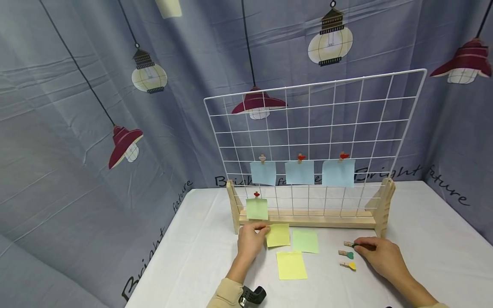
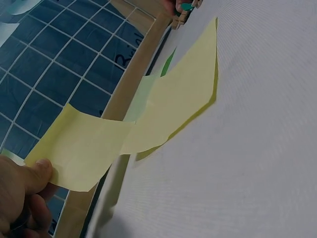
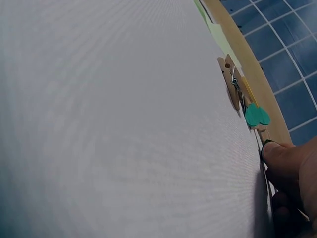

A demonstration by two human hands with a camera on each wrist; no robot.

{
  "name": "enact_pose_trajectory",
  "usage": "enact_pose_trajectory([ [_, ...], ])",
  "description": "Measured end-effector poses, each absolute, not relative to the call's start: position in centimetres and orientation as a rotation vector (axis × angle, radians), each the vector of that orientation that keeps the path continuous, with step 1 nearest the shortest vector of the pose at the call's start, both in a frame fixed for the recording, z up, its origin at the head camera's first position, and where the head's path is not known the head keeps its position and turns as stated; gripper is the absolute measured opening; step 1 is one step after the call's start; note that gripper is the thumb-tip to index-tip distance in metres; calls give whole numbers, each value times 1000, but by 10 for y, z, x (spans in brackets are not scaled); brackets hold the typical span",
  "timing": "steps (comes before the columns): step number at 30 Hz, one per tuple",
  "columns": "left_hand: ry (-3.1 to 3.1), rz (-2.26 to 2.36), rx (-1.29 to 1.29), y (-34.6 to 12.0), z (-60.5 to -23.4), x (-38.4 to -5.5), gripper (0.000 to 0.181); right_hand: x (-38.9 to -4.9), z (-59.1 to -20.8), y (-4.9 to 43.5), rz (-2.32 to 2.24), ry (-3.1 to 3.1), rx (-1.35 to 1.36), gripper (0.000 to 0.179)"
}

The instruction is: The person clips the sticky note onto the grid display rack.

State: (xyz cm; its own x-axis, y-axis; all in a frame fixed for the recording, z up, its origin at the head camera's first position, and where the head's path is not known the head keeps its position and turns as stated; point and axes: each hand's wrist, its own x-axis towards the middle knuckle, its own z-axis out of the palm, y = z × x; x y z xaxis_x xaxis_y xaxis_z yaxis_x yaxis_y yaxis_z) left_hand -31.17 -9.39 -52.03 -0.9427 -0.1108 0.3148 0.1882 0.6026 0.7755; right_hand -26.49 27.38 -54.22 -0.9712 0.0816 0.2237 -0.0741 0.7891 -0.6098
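Observation:
My left hand (image 1: 250, 241) pinches the edge of a yellow sticky note (image 1: 278, 235) between thumb and fingers. In the left wrist view, that note (image 2: 81, 146) is raised in front of the rack's wooden base. At the right, my right hand (image 1: 382, 255) grips the end of a small wooden clothespin (image 1: 348, 244) on the table, its fingers covering most of the decoration. Closer to me lie a clothespin with a green heart (image 1: 346, 254) and another with a yellow heart (image 1: 348, 266). A second yellow note (image 1: 292, 265) and a light green note (image 1: 306, 241) lie between the hands.
A white wire grid (image 1: 319, 128) stands upright in a wooden base (image 1: 327, 221). Three blue notes (image 1: 299, 173) hang in a row on it from heart clothespins, and a green note (image 1: 256, 208) hangs lower left. A lamp-printed curtain (image 1: 173, 141) surrounds the white table (image 1: 181, 256).

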Motion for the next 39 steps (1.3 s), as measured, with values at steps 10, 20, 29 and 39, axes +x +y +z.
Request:
enact_pose_trajectory([
  [10, -2503, -1323, -68, -95, -512, -316, 9, -265, -534, 271, 980, -2727, -42, 14],
  [20, -2500, -1348, -75, -95, -508, -317, 9, -264, -528, 265, 1005, -2706, -6, 15],
  [29, -2492, -1351, -85, -96, -508, -316, 9, -264, -520, 253, 985, -2600, 49, 20],
  [39, -2484, -1376, -86, -93, -499, -317, 10, -270, -492, 235, 1072, -2611, 77, 28],
])
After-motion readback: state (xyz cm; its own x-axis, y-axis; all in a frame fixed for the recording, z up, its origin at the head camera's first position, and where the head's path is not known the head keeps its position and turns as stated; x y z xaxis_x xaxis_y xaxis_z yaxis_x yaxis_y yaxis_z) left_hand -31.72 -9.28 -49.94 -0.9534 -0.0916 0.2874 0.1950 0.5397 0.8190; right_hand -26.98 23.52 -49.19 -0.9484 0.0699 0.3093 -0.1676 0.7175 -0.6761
